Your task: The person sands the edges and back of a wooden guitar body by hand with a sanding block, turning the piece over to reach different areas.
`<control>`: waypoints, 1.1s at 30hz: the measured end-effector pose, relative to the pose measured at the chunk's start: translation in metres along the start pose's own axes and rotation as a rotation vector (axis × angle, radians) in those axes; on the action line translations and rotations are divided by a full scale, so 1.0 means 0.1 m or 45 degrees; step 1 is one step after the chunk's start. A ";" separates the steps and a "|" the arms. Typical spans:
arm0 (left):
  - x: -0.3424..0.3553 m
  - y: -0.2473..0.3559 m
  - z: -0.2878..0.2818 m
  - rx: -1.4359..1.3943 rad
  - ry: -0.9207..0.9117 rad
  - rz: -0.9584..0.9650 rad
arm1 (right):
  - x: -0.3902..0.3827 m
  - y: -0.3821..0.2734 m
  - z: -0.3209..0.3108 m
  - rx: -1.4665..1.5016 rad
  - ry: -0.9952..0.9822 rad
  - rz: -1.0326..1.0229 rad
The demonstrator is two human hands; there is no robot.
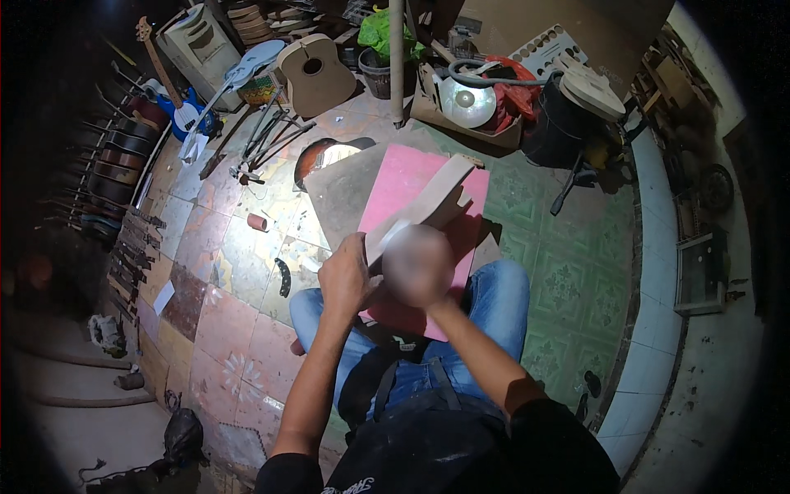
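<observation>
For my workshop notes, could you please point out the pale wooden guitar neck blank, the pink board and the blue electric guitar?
pale wooden guitar neck blank (432, 198): head view, flat face.
pink board (401, 179): head view, upper area.
blue electric guitar (188, 115): head view, body.

We see a dim indoor scene through a wide fisheye lens, ringed by a heavy black vignette that swallows all four corners. The brightest area is the middle, where light falls from above onto the pink board (411, 185) and the tiled floor (239, 263), leaving a pale glare patch on the glossy tiles. Brightness fades fast toward the left, where the row of guitars (115, 165) sinks into shadow. Straight edges, such as the white wall base (658, 272) on the right, bow outward. A soft round blur covers our right hand (417, 266); our left hand (346, 280) stays fairly sharp. Far objects look grainy and smeared.
</observation>
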State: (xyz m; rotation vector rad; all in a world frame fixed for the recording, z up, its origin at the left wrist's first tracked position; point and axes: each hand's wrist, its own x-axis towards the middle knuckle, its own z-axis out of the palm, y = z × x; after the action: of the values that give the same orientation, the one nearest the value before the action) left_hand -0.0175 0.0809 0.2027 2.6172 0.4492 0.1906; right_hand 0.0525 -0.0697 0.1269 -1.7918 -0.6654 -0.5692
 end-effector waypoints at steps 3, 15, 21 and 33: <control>0.02 0.07 0.02 0.032 0.014 0.020 | 0.14 0.18 -0.02 -0.185 0.182 0.401; -0.02 -0.06 0.04 -0.023 0.037 -0.001 | -0.08 0.19 0.10 0.194 0.113 0.003; -0.15 0.08 0.09 -0.042 0.054 0.074 | 0.42 0.63 -0.38 -0.422 -0.025 0.076; -0.83 0.49 0.48 -0.145 0.210 0.164 | 0.33 -0.20 -0.98 -0.118 -0.699 0.324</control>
State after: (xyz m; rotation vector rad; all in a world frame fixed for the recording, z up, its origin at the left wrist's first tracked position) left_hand -0.0714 -0.0093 0.1795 2.5296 0.3150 0.4634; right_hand 0.0573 -0.1525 0.1909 -2.0993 -0.7674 0.0760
